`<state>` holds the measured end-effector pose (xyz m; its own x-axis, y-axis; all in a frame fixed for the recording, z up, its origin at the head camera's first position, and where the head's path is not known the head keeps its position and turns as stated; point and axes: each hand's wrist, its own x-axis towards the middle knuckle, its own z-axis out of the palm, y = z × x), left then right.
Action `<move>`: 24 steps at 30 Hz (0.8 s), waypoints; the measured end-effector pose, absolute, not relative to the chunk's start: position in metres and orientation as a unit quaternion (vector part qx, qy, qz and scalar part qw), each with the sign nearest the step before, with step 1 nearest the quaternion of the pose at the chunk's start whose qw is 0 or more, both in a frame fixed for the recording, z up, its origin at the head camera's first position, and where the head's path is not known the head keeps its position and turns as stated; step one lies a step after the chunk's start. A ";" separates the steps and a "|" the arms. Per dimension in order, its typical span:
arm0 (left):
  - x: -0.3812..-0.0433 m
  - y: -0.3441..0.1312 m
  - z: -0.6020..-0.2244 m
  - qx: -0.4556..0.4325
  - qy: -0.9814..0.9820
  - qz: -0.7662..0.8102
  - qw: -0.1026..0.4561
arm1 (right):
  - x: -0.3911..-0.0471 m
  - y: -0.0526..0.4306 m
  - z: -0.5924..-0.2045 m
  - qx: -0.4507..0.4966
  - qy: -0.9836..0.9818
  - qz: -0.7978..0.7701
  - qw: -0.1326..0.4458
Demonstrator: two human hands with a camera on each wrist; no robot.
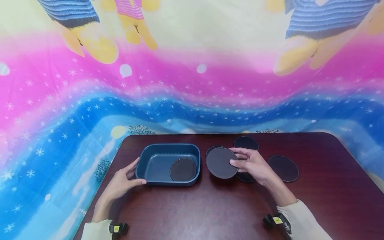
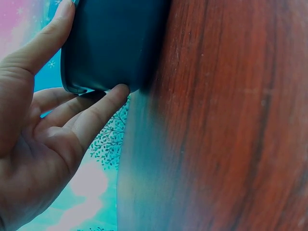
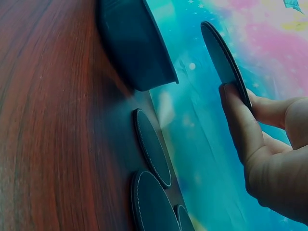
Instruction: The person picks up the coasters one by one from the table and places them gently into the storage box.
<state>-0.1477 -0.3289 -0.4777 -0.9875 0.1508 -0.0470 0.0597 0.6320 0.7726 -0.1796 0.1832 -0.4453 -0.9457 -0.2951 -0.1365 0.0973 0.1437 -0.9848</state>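
Observation:
My left hand (image 1: 120,181) holds the left end of a dark blue-green rectangular bin (image 1: 168,183), its thumb at the front corner and its fingers along the side. Inside the bin, toward the right, lies a round dark coaster (image 1: 183,170). Just right of the bin, my right hand (image 1: 253,165) pinches another round coaster (image 1: 221,163) by its edge between thumb and fingers. The right wrist view shows this held coaster (image 3: 224,57) nearly edge-on, raised off the table. Two coasters beneath the right hand and the held coaster are partly hidden.
More stitched-edge coasters lie on the brown wooden table (image 1: 198,213): one at the back (image 1: 246,142), one at the right (image 1: 283,169). A patterned cloth (image 1: 192,83) hangs behind the table. Each wrist wears a black strap with a small device.

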 end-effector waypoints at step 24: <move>-0.148 -0.328 -0.477 0.052 0.899 0.431 0.056 | -0.195 0.146 -0.454 -0.073 0.724 -0.666 0.160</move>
